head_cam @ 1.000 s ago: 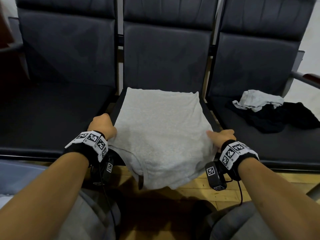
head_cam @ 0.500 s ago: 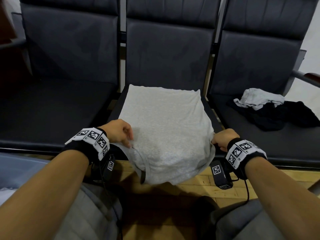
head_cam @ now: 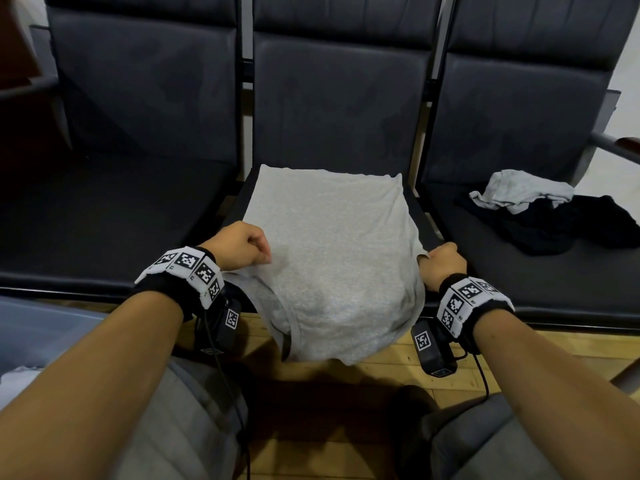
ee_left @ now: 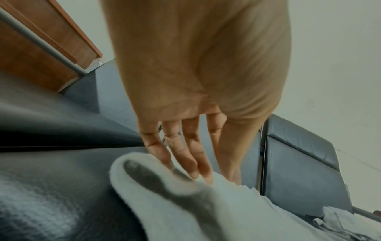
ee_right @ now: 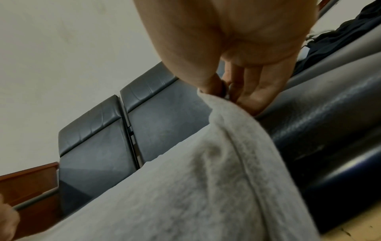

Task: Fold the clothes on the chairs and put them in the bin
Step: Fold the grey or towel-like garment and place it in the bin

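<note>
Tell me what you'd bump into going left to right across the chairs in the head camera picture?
Empty left chair → left hand → grey shirt → right hand → small grey garment → black clothes.

Three chairs stand joined in a row, and the middle chair (head_cam: pixel 341 109) is the landmark. A folded T-shirt (head_cam: pixel 332 244) lies spread on the middle chair's seat, its near end hanging over the seat's front edge above the wooden floor (head_cam: pixel 349 375). The left hand (head_cam: pixel 239 245) sits at the T-shirt's left edge, near the seat's front left corner. The right hand (head_cam: pixel 445 263) is at the T-shirt's right edge, near the seat's front right corner. On the seat of the right chair (head_cam: pixel 519 109), right of the middle chair, lies a small crumpled garment (head_cam: pixel 519 190) resting partly on a second crumpled garment (head_cam: pixel 571 226). The left chair (head_cam: pixel 145 98) stands left of the middle chair.
</note>
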{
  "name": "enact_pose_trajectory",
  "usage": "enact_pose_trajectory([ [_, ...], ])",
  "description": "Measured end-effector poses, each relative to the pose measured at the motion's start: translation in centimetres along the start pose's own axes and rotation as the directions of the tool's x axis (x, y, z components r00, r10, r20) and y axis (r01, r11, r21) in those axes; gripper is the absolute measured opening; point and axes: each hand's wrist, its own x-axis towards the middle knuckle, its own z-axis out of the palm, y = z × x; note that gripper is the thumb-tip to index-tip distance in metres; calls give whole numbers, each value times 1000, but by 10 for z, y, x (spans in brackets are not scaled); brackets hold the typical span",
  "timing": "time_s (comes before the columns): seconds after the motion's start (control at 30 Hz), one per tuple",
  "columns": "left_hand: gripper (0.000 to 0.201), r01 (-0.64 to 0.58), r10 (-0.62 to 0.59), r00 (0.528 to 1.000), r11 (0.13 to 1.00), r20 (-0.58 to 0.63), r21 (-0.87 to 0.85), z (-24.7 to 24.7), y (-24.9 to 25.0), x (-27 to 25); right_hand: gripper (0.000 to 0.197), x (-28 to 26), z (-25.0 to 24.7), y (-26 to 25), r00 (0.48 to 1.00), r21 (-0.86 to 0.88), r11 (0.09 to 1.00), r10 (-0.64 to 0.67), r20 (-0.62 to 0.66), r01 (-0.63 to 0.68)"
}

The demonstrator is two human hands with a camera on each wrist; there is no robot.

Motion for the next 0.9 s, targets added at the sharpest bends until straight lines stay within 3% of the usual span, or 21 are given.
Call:
enact_pose_trajectory([
  [0.13, 6, -5, 8, 999, 999, -54, 46, 4, -4, -2, 60, -2, -3, 3, 995, 33, 999, -7, 100, 4],
  [0.17, 8, -3, 5, 1000, 998, -22, 62, 4, -6, -3, 56, -2, -4, 4, 992, 36, 999, -11, 125, 6],
  [0.23, 17, 0, -7, 997, 997, 80, 78, 4, -7, -6, 31, -3, -5, 5, 988, 22, 999, -41, 149, 38],
  [0.33, 33, 31, -54, 984, 990, 169, 139, 5, -6, -11, 38, -4, -5, 6, 985, -15, 998, -65, 158, 69],
  [0.53, 15, 11, -35, 988, 988, 152, 157, 4, -5, -11, 33, -6, -10, 9, 992, 16, 999, -45, 115, 43],
  [0.77, 12, -34, 40, 997, 996, 67, -86, -9, -3, -15, 23, -7, -17, 5, 991, -58, 998, 7, 130, 0],
  [0.83, 11, -33, 36, 999, 995, 28, -99, -14, -6, -15, 14, -7, -18, 6, 994, -25, 1000, 10, 109, -7],
  [0.9, 8, -14, 16, 1000, 998, 26, -57, -16, -9, -16, 20, -7, -19, 7, 996, -23, 1000, 16, 87, -14],
])
